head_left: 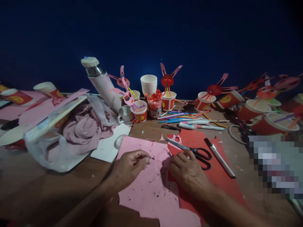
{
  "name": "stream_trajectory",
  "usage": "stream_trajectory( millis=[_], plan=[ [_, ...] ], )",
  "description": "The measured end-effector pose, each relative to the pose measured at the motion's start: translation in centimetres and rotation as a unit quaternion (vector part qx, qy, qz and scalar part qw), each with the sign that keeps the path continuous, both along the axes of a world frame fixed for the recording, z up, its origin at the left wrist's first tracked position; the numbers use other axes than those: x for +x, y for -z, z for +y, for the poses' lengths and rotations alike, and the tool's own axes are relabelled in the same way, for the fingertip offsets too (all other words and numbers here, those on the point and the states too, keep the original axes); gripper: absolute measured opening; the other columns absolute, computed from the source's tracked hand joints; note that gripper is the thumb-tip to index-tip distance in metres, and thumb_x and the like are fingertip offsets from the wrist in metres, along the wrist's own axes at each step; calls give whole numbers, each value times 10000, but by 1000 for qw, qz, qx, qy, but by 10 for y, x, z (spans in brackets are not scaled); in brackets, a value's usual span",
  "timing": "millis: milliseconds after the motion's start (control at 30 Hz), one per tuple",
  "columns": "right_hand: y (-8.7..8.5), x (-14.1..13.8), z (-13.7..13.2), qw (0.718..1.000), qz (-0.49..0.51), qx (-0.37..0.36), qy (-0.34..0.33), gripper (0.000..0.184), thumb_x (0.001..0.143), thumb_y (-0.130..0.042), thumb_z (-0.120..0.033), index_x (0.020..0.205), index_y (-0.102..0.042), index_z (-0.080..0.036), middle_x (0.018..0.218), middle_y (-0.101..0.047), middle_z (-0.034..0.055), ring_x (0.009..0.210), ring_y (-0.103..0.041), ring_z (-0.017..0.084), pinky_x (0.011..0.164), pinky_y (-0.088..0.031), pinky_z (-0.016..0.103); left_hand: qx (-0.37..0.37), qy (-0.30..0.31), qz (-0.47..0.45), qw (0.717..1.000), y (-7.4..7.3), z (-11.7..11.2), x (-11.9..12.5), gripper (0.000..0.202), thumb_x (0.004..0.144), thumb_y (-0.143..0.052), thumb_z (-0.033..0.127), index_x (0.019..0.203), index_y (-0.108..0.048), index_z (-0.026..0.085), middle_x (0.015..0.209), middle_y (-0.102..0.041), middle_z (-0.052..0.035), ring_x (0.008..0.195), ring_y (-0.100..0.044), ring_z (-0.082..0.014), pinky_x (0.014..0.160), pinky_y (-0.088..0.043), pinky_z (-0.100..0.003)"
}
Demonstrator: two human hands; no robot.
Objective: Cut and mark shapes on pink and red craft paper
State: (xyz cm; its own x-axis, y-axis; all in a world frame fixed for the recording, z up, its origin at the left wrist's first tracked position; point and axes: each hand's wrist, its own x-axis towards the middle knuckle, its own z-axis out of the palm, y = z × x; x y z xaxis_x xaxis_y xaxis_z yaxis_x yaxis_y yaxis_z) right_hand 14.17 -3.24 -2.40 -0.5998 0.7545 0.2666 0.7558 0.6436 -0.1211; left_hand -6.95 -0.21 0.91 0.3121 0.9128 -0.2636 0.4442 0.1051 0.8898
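Observation:
My left hand [131, 165] rests on a pink paper sheet [151, 186], its fingertips pinched together on something too small to make out. My right hand [187, 170] lies knuckles up across the edge where the pink sheet meets a red paper sheet [220, 179], fingers curled under, just below black-handled scissors [191, 151] lying on the red sheet. A white marker [220, 157] lies to the right of the scissors. A cut pink shape [175, 138] sits above the scissor blades.
Paper cups with red and pink rabbit-like cutouts [168, 91] line the back of the wooden table [47, 192]. A white cup stack [149, 83], a tilted flask [101, 82], loose pens and straws [187, 119], a plastic bag with pink cloth [71, 132] crowd the left and back.

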Motion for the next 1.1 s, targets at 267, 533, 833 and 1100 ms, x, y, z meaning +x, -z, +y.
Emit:
stream_trajectory(
  millis=[267, 533, 833, 1100],
  plan=[
    [0, 2, 4, 999, 32, -17, -17, 149, 818, -458, -101, 814, -577, -191, 696, -578, 9, 675, -458, 154, 741, -279, 355, -73, -2, -16, 997, -7, 3, 5, 240, 725, -466, 369, 730, -558, 147, 626, -565, -6, 474, -442, -85, 413, -325, -196],
    [-27, 5, 10, 933, 287, -192, 101, 140, 821, -459, -188, 724, -560, -185, 745, -599, 26, 725, -510, 164, 659, -332, 298, -98, -23, -61, 993, -4, 10, 5, 270, 759, -477, 388, 704, -554, 135, 514, -517, 25, 409, -416, -71, 393, -319, -191],
    [-30, 4, 18, 665, 570, -437, 207, 223, 778, -533, -373, 667, -511, -181, 548, -555, -28, 467, -500, 102, 493, -379, 226, -374, -8, -308, 875, 3, 11, 15, 433, 831, -393, 450, 786, -612, 79, 684, -647, -106, 493, -556, -117, 388, -375, -193],
    [-19, 7, 11, 606, 617, -454, 216, 234, 745, -595, -375, 648, -545, -168, 514, -524, -44, 455, -435, 70, 451, -299, 191, -451, 18, -332, 829, 9, 10, 32, 596, 883, -208, 468, 844, -625, 44, 707, -643, -135, 513, -584, -134, 405, -423, -210]
  ],
)
